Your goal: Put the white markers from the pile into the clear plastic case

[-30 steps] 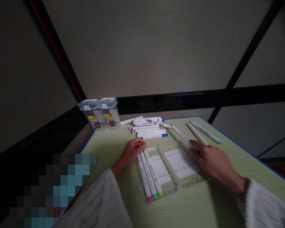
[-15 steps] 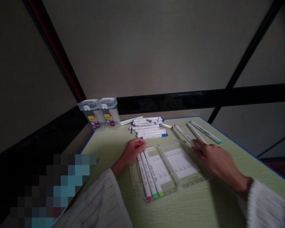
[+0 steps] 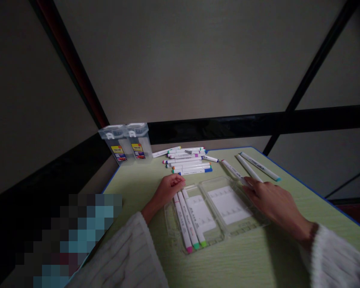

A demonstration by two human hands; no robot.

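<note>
A clear plastic marker case (image 3: 228, 230) lies open on the pale green table (image 3: 252, 260). Its left half holds three white markers (image 3: 189, 224) with pink, teal and green caps. My left hand (image 3: 168, 190) is curled at the case's far left corner, fingers closed, resting on the table. My right hand (image 3: 273, 202) lies flat over the case's right edge, fingertips touching a white marker (image 3: 232, 170) that lies on the table. Both wrists wear white knitted sleeves.
A pile of several white markers (image 3: 189, 162) lies at the table's far side. Two clear marker boxes (image 3: 127, 142) stand upright at the far left corner. Two more markers (image 3: 255, 166) lie at the far right. A blue-edged table rim runs right.
The white marker at my right fingertips has slid a little to the right and away from the pile. My right hand shifted slightly right. The left hand stayed put.
</note>
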